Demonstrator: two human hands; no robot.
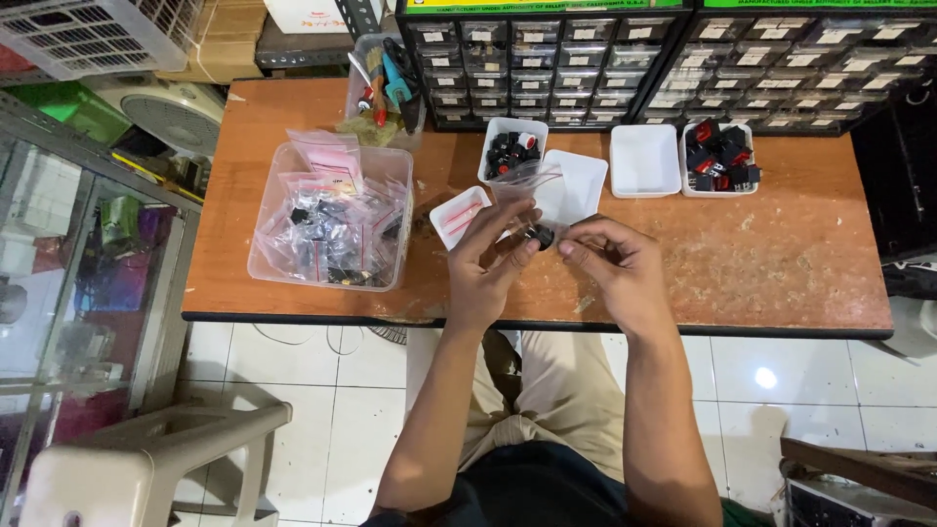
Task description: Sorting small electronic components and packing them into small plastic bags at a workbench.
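Room: cramped parts shop, white tiled floor, a worn orange desk (781,263) pushed against black cabinets of small drawers (547,59)
Desk load: clear tub of bagged parts (327,220) on the left, four small white trays ahead, one full of black and red switches (720,159)
Left hand (493,259): fingers curled in, pinching a small clear bag (522,185) and steadying the part
Right hand (610,259): fingertips clenched on the small black part (543,235), right where the two hands meet, above the desk's front half
Doing it well: keep the bag mouth spread with the left thumb, feed the part in squarely, stay low over the desk so a drop lands near the trays
Hard to see: the part's shape is mostly covered by fingers; whether it is already inside the bag cannot be told; the drawer contents are unreadable
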